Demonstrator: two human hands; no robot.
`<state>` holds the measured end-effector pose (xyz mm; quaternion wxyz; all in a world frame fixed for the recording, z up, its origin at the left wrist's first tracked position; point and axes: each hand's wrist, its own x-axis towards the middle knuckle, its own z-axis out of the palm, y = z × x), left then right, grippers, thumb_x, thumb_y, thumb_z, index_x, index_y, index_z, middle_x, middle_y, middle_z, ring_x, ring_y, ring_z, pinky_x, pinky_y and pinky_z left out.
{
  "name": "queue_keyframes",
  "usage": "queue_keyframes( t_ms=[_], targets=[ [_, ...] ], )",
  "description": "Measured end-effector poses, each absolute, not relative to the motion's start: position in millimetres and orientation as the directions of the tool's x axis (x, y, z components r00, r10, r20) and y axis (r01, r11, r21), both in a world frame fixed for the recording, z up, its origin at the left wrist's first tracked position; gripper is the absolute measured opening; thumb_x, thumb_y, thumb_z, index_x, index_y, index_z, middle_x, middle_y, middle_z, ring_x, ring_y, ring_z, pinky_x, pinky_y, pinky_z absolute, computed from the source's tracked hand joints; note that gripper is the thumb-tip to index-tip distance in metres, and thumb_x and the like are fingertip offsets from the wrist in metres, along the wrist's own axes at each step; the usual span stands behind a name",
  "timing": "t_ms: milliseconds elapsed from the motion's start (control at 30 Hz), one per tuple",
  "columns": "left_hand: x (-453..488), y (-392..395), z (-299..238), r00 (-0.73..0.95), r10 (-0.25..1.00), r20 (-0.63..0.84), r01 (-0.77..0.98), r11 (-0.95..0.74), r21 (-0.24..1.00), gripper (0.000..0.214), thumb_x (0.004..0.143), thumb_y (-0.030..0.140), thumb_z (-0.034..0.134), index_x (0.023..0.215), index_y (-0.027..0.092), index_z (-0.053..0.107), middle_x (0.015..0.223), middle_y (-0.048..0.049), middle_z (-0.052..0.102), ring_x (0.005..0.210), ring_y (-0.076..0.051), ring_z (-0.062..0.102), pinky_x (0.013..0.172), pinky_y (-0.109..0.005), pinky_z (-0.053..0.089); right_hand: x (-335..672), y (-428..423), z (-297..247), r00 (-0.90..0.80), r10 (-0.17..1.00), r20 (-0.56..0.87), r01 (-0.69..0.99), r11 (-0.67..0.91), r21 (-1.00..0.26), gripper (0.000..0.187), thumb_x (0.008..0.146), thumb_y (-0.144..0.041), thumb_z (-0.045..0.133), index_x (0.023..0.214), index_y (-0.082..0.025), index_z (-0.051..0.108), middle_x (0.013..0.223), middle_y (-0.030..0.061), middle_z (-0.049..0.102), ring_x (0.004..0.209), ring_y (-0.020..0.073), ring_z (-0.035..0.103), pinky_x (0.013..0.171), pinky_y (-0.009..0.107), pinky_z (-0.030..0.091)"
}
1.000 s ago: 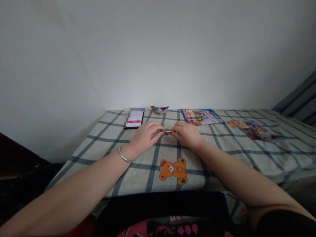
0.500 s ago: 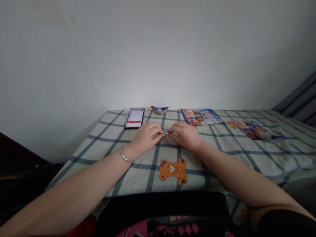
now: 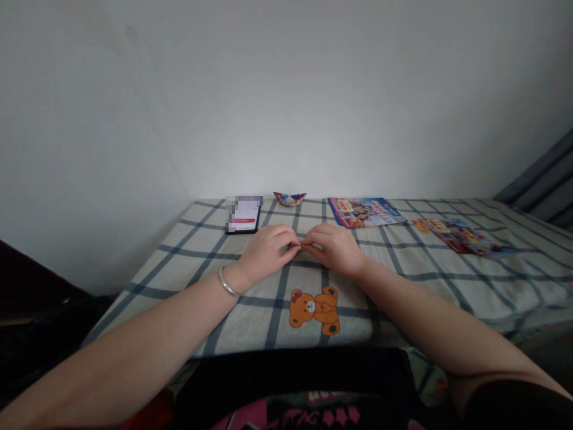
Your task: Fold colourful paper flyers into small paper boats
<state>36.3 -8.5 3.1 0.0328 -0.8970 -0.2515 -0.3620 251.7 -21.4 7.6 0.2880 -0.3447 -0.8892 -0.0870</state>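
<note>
Over the checked tablecloth, my left hand (image 3: 272, 249) and my right hand (image 3: 335, 248) meet fingertip to fingertip. Both are closed in a pinch on a small piece of folded paper (image 3: 301, 241), almost wholly hidden by the fingers. Its printed, pale and reddish surface barely shows between them. A silver bangle (image 3: 228, 283) circles my left wrist. Beyond the hands, near the wall, sits a folded paper boat (image 3: 290, 199) in red, blue and white print.
A phone (image 3: 244, 216) with a lit screen lies left of the paper boat. Two colourful printed flyers lie to the right, one flyer (image 3: 367, 213) near the wall and another flyer (image 3: 465, 236) further right. The tablecloth (image 3: 250, 322) bears a teddy bear print.
My hands have drawn slightly closer together, and less of the paper shows between the fingertips. The phone, boat and flyers stay where they were.
</note>
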Motion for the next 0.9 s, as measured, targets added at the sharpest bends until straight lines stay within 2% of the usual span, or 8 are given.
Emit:
queue_keyframes(
  t_ms=[200, 400, 567, 767, 900],
  targets=[
    [37.0, -9.5, 6.3, 0.587, 0.441, 0.679, 0.444, -0.877, 0.185, 0.007, 0.089, 0.017, 0.058, 0.084, 0.019, 0.062, 0.090, -0.0042, 0.066, 0.088, -0.019, 0.062, 0.081, -0.035, 0.051, 253.9, -19.1, 6.7, -0.548, 0.585, 0.598, 0.651, 0.747, -0.134, 0.014, 0.093, -0.026, 0.058, 0.090, -0.022, 0.072, 0.097, 0.0057, 0.073, 0.092, 0.0179, 0.065, 0.082, 0.028, 0.048],
    [35.6, -8.4, 4.5, 0.520, 0.518, 0.679, 0.418, -0.848, 0.327, 0.007, 0.089, 0.016, 0.056, 0.085, 0.019, 0.061, 0.092, -0.0039, 0.067, 0.093, -0.019, 0.064, 0.086, -0.036, 0.052, 255.9, -15.5, 5.5, -0.478, 0.597, 0.645, 0.602, 0.757, -0.254, 0.011, 0.090, -0.023, 0.061, 0.085, -0.021, 0.071, 0.092, 0.0054, 0.073, 0.088, 0.0170, 0.066, 0.080, 0.027, 0.050],
    [35.4, -7.2, 2.0, 0.475, 0.573, 0.668, 0.405, -0.816, 0.413, 0.006, 0.087, 0.015, 0.057, 0.084, 0.020, 0.060, 0.095, -0.0036, 0.068, 0.095, -0.019, 0.064, 0.089, -0.038, 0.052, 255.8, -13.1, 4.8, -0.450, 0.634, 0.629, 0.593, 0.739, -0.319, 0.011, 0.088, -0.021, 0.062, 0.080, -0.021, 0.070, 0.088, 0.0050, 0.071, 0.083, 0.0166, 0.065, 0.076, 0.027, 0.049],
    [35.1, -4.8, 1.0, 0.458, 0.602, 0.654, 0.431, -0.794, 0.429, 0.007, 0.085, 0.012, 0.056, 0.085, 0.019, 0.058, 0.096, -0.0028, 0.067, 0.093, -0.018, 0.064, 0.087, -0.037, 0.052, 256.1, -9.8, 4.0, -0.434, 0.656, 0.617, 0.570, 0.730, -0.377, 0.010, 0.087, -0.020, 0.064, 0.078, -0.020, 0.068, 0.084, 0.0042, 0.070, 0.078, 0.0156, 0.063, 0.072, 0.027, 0.048],
    [35.4, -3.3, 1.6, 0.500, 0.555, 0.664, 0.445, -0.823, 0.353, 0.013, 0.087, 0.011, 0.053, 0.093, 0.019, 0.061, 0.096, -0.0030, 0.066, 0.094, -0.018, 0.063, 0.086, -0.036, 0.053, 256.0, -8.0, 2.3, -0.433, 0.654, 0.620, 0.562, 0.734, -0.382, 0.008, 0.087, -0.019, 0.064, 0.081, -0.020, 0.068, 0.085, 0.0041, 0.070, 0.079, 0.0156, 0.064, 0.073, 0.027, 0.049]
  ],
)
